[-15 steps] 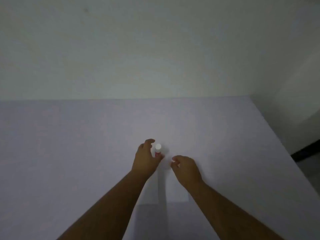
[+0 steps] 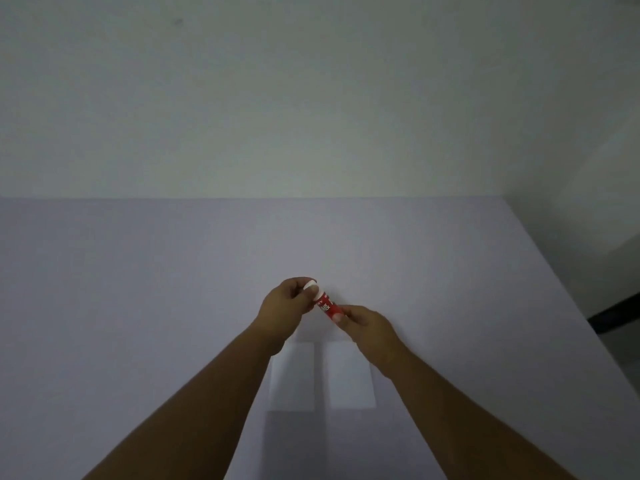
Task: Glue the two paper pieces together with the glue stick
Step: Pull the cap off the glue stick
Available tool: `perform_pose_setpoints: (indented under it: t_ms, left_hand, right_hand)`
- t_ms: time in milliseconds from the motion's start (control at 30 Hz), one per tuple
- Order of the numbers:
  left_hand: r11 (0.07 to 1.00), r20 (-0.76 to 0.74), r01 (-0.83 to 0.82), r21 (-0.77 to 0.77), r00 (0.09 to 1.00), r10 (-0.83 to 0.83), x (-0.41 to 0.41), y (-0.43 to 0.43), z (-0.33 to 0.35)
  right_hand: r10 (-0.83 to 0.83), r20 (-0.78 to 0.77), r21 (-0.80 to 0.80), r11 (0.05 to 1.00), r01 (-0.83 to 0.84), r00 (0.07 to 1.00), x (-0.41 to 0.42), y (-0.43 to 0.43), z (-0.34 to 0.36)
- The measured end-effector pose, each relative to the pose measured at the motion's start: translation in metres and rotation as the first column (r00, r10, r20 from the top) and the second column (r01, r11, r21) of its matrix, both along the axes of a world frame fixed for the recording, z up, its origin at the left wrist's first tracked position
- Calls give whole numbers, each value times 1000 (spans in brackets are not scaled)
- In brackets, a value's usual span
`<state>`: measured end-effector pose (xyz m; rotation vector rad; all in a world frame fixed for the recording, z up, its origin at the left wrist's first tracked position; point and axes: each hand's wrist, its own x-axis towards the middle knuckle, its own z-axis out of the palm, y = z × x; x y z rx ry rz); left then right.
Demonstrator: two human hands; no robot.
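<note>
just above a pale lilac table (image 2: 138,306), two bare hands share a small red plastic glue stick (image 2: 327,306) held tilted in the air. the left hand (image 2: 289,308) has its fingers (image 2: 309,295) closed around the white cap end; the right hand (image 2: 367,322) pinches the red base. below the fingers, toward the wrists, two white rectangular paper pieces (image 2: 294,375) (image 2: 351,375) lie flat, side by side, apart by a narrow gap.

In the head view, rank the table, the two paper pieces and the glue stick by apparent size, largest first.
1. Table.
2. Left paper piece and right paper piece: they look alike and the arms cover part of each, so no ranking between them.
3. Glue stick, held by both hands.
</note>
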<state>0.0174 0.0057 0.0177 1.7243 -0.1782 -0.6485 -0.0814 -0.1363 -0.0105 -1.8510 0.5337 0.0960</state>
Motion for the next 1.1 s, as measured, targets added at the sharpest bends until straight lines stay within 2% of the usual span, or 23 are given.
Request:
perform_pose_setpoints:
  t_ms: [133, 267, 333, 467, 567, 833, 1100]
  left_hand:
    - [1000, -3, -10, 13, 1000, 10, 5, 1, 6]
    - [991, 18, -132, 34, 991, 131, 19, 8, 6]
    - [980, 95, -141, 140, 987, 129, 26, 14, -2]
    - [901, 259, -50, 430, 963, -70, 30, 18, -29]
    - [853, 291, -34, 522, 946, -141, 28, 18, -49]
    - [830, 316, -25, 557, 931, -185, 27, 22, -65]
    - [842, 317, -44, 537, 936, -154, 26, 24, -69]
  right_hand:
    - [-43, 29, 57, 998, 41, 999, 1, 5, 5]
    - [-122, 37, 32, 992, 121, 992, 0, 4, 0]
    - [-174, 32, 61, 983, 171, 984, -2, 1, -4]
    - [-220, 17, 85, 972, 218, 975, -5, -4, -14]
    - [-229, 6, 85, 970, 227, 973, -4, -4, -19]
    - [-267, 7, 106, 959, 265, 964, -5, -1, -22]
    - [-269, 6, 128, 955, 266, 963, -11, 5, -21]
